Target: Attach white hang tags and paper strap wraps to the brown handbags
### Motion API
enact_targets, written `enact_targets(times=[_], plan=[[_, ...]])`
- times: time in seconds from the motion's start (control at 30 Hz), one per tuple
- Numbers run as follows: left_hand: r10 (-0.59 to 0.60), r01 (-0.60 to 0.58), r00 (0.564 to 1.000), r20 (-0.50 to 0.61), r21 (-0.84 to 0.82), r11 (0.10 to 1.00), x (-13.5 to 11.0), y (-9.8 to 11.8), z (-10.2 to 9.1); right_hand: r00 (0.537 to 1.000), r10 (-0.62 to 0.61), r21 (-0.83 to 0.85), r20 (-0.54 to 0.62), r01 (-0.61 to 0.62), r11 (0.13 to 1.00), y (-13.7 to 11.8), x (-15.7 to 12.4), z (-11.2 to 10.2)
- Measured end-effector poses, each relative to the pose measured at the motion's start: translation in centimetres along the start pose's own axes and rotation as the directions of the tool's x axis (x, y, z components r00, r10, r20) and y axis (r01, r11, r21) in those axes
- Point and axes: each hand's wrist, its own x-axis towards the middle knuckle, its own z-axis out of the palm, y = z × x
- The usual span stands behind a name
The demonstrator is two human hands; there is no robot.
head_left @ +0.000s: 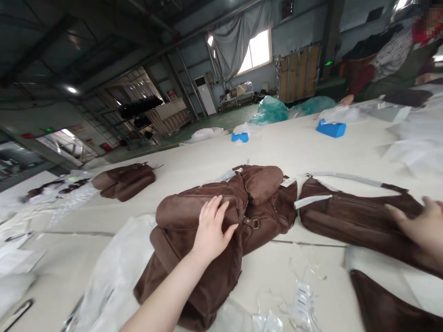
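My left hand point(211, 228) lies flat with fingers spread on a brown suede backpack point(194, 258) in the middle of the table. My right hand point(420, 226) reaches in from the right edge, fingers apart, resting on a second brown bag point(353, 216) with white-wrapped straps point(342, 176). A third brown piece point(384, 306) lies at the lower right. Another brown bag point(124, 180) sits further off at the left.
The table point(304, 147) is a wide cream surface. Clear plastic bags point(114, 272) and tags point(302, 297) lie near the front. Blue packets point(331, 128) and green plastic point(272, 109) sit at the far edge. Another person point(391, 60) leans over the table's far right.
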Motion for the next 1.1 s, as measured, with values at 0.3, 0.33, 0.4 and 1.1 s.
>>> enact_targets(times=[0.3, 0.33, 0.4, 1.1], plan=[[-0.085, 0.057, 0.991, 0.105, 0.244, 0.968, 0.6, -8.9, -0.5, 0.947, -0.268, 0.054, 0.177, 0.262, 0.964, -14.9, -9.4, 3.7], [-0.097, 0.057, 0.986, 0.139, 0.267, 0.962, 1.2, -9.0, -1.1, 0.950, -0.266, 0.109, 0.165, 0.250, 0.962, -16.3, -9.9, 2.9], [-0.098, 0.036, 0.978, 0.186, 0.312, 0.949, 1.5, -8.3, -3.2, 0.952, -0.248, 0.272, 0.177, 0.195, 0.942, -18.9, -11.1, 0.3], [0.252, -0.215, 0.884, 0.393, -0.136, 0.967, -33.5, -0.2, -9.2, 0.616, -0.043, 0.617, 0.786, -0.779, 0.114, -36.3, -35.4, -10.7]])
